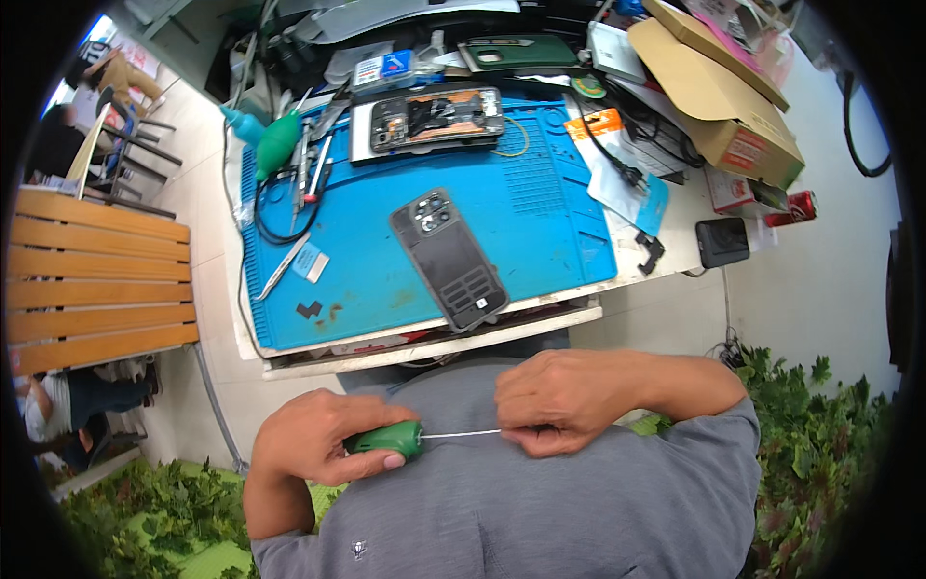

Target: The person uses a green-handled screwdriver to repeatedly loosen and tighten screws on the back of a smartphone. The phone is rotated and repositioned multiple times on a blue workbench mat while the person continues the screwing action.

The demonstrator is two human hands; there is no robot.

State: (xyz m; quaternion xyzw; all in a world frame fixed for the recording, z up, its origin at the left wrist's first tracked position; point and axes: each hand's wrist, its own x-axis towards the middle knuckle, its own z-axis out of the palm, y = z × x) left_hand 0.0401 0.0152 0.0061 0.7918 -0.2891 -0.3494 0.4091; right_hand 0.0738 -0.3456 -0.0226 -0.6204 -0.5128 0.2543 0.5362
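Note:
Low in front of my grey shirt, my left hand [333, 434] is wrapped round the rounded green handle [391, 440] of a tool. A thin, straight, pale shaft or cord [461, 434] runs from it to my right hand [555, 405]. The right fingers are closed over its far end, which is hidden; its exact kind does not show. Beyond my hands, a dark phone or phone back cover [449, 261] lies slanted on the blue mat [367, 261], its lower end at the front edge. An opened phone [439, 118] with exposed insides rests farther back.
Tweezers [285, 265], a green blower bulb [280, 145] and a teal bottle [243, 125] lie at left. On the right are an open cardboard box [714, 106], cables, a black square object [721, 241] and a red can [793, 208]. A slatted wooden bench [101, 275] stands left.

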